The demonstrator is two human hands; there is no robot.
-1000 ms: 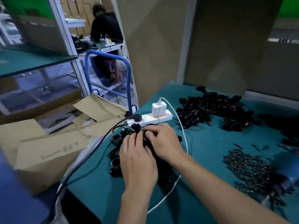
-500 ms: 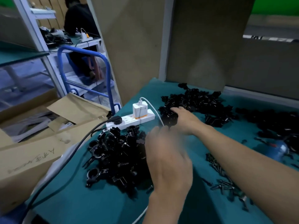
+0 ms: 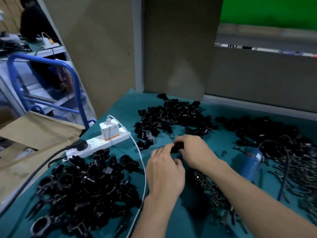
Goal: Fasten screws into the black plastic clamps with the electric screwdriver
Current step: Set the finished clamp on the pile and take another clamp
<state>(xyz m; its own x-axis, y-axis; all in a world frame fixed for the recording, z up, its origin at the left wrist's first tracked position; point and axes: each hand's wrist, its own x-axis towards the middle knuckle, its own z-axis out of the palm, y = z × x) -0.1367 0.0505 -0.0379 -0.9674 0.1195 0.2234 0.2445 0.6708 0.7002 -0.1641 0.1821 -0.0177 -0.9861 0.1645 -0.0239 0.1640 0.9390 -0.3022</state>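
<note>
Clamp (image 3: 177, 147) gripped between left hand (image 3: 164, 170) and right hand (image 3: 195, 152), both closed on it, above teal table (image 3: 223, 110).

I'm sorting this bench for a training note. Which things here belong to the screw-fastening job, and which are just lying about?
For the job:
black clamp held between left hand and right hand
clamp piles
screws
blue electric screwdriver

Lying about:
power strip
white charger
cardboard box
blue cart

Bare surface (image 3: 120, 107) shows at the frame's upper centre, plus a thin strip mid-frame. Clamp heaps crowd lower left (image 3: 85, 188), centre top (image 3: 171, 117) and right (image 3: 267, 131). The power strip (image 3: 97, 143) and white cable (image 3: 143, 165) bar the left; screws (image 3: 212, 194) and the screwdriver (image 3: 248, 162) block the lower right.
</note>
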